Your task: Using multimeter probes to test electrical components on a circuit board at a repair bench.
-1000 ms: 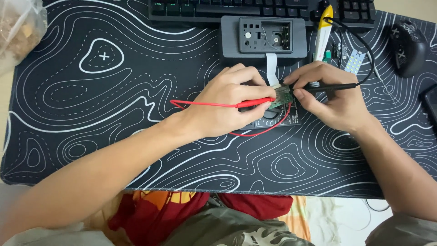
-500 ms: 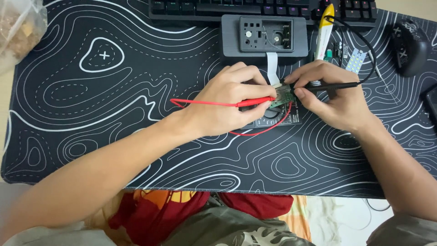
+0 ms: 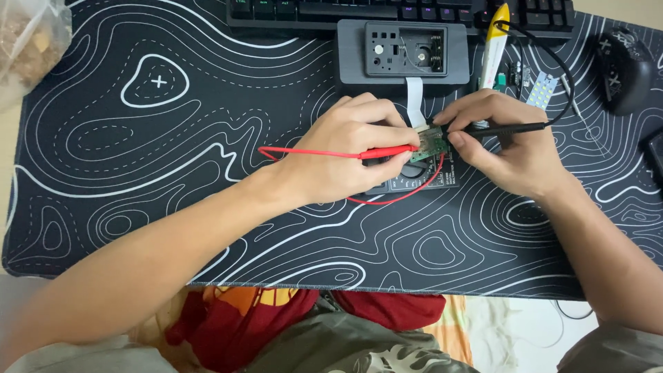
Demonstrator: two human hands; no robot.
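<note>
My left hand (image 3: 349,152) grips a red test probe (image 3: 387,152) whose red wire (image 3: 304,151) runs off to the left. My right hand (image 3: 511,141) pinches a black test probe (image 3: 507,128) with a black wire looping up and right. Both probe tips meet on a small green circuit board (image 3: 429,144) held between my fingers. A white ribbon cable (image 3: 415,100) links the board to a grey box (image 3: 404,50) with an open top. A dark multimeter (image 3: 431,176) lies under my hands, mostly hidden.
A black desk mat with white contour lines (image 3: 138,138) covers the table. A keyboard (image 3: 387,10) lies along the far edge, a black mouse (image 3: 621,59) at the right. A yellow-and-white tool (image 3: 496,41), a small LED strip (image 3: 542,88) and a clear bag (image 3: 27,48) lie nearby.
</note>
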